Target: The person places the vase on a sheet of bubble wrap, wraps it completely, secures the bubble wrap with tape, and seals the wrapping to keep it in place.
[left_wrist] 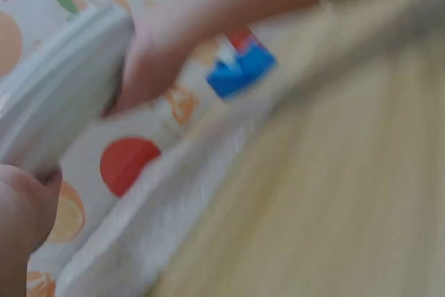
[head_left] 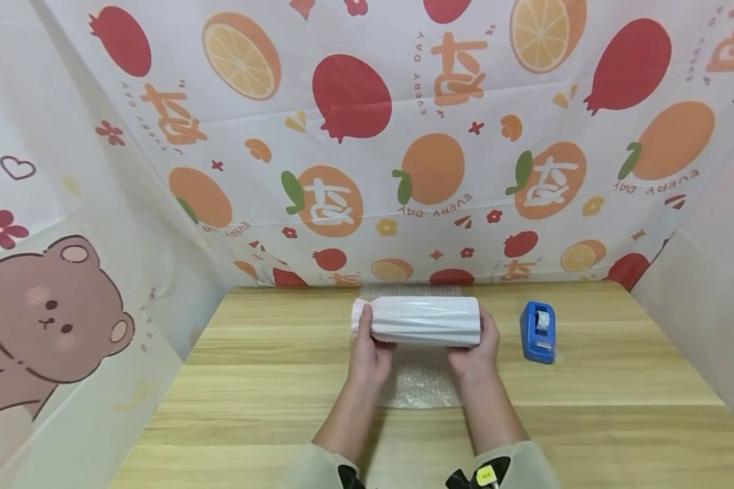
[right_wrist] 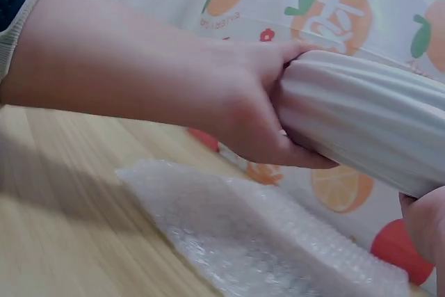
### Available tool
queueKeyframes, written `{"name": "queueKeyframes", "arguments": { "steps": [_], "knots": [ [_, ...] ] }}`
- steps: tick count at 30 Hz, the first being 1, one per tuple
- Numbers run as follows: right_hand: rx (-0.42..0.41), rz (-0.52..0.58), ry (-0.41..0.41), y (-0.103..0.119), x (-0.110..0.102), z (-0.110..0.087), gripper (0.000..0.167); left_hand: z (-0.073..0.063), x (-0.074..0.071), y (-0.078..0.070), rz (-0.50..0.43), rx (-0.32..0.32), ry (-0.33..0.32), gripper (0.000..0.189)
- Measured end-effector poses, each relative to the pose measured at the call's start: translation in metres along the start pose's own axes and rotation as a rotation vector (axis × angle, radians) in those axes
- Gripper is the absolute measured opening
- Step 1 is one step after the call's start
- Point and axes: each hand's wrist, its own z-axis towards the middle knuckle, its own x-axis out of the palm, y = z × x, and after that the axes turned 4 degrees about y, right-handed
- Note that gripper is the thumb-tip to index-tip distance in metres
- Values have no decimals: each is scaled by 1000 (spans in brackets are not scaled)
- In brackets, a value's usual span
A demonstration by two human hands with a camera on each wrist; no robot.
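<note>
A long white bundle (head_left: 428, 320), smooth and creased lengthwise, is held crosswise above the table. In the head view, my left hand (head_left: 370, 356) grips its left end, the thumb lying over the front. The right hand (head_left: 480, 350) holds the other end from the side and below. Beneath the bundle lies a sheet of clear bubble wrap (head_left: 425, 384), flat on the table. From the right wrist, the left hand (right_wrist: 240, 102) shows with fingers and thumb around the bundle (right_wrist: 368, 116). What the wrapping contains is hidden. The left wrist view is blurred.
A blue tape dispenser (head_left: 538, 333) with a roll in it stands to the right of the bundle on the wooden table (head_left: 251, 387). Fruit-printed cloth (head_left: 428, 170) hangs behind the table's far edge. A pale sheet with a printed bear (head_left: 55, 312) hangs at the left.
</note>
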Motion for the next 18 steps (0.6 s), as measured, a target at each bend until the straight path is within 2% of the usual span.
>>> {"name": "queueKeyframes", "arguments": {
  "steps": [2,5,8,11,14,16,18],
  "knots": [
    [10,-54,2,6,3,-3,33,-4,-9,-10,130,-10,72,57],
    [41,-192,-26,18,9,-8,30,-8,-23,-27,373,-19,197,57],
    [58,-404,-77,27,12,-11,36,-9,-28,-41,592,-16,252,50],
    [67,-701,-113,33,13,-16,52,-11,-23,-44,775,33,199,42],
    [60,-995,-91,33,13,-20,69,-13,-17,-40,903,150,98,39],
    [40,-1124,-44,32,11,-21,70,-14,-13,-36,949,240,48,40],
    [20,-1187,-12,31,7,-22,66,-14,-12,-32,974,311,23,40]
  ]
}}
